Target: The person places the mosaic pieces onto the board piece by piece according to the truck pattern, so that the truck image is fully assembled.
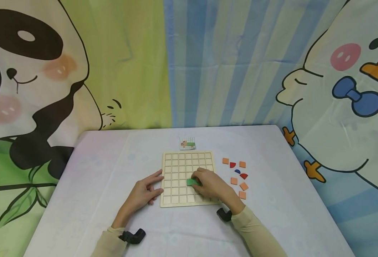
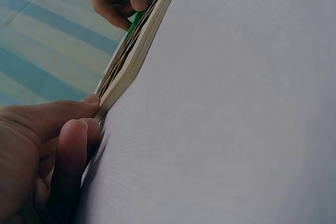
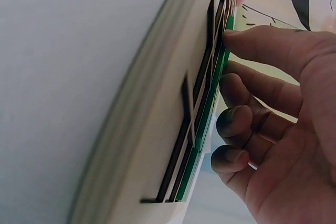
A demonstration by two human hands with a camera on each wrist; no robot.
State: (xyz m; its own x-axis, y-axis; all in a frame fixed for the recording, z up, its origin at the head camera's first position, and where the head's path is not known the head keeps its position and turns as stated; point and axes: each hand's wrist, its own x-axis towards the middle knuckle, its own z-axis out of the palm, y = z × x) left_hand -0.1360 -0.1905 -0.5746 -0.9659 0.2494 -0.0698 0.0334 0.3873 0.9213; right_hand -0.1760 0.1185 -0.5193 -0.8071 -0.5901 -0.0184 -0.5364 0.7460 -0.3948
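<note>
1. On the white table [image 1: 112, 164], a pale grid board [image 1: 175, 171] lies flat.
2. The left hand [image 1: 144, 191] touches the left edge of the grid board, and its fingers are relaxed there.
3. The right hand [image 1: 209, 184] is grasping: its thumb and bent fingers pinch at the green pieces [image 1: 189, 182]. How many of them it holds, one cannot tell.
4. These green pieces are at the grid board, around its middle and toward its right edge, partly hidden by the right hand.
5. Just beyond the far edge of the grid board, near the middle of this edge, lies a small picture card [image 1: 187, 143].
6. Beside the right edge, five orange squares [image 1: 234, 181], two red pieces [image 1: 244, 176] and one blue piece [image 1: 237, 171] lie scattered.
</note>
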